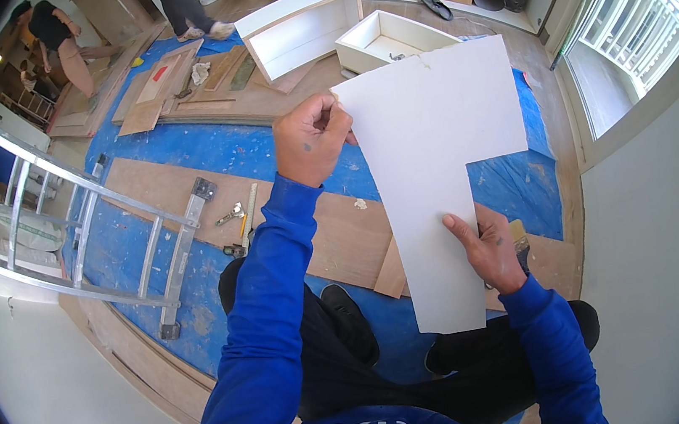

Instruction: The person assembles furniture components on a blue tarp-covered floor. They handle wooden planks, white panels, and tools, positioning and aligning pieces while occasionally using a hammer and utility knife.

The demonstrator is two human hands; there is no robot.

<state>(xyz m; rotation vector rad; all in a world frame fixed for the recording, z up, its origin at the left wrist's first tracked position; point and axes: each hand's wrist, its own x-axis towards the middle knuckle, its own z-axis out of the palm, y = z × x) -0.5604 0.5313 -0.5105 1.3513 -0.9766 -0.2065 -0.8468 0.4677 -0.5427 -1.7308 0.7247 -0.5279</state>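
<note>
Head view looks down on a flat white L-shaped cut board (437, 175) held up above the blue floor tarp (205, 152); left hand (312, 139) pinches its upper left corner, fingers curled over the edge; right hand (490, 249) grips its lower right edge, thumb pressed on the face; an aluminium ladder (78, 219) lies to the left, near brown plywood sheets (333, 230)
</note>
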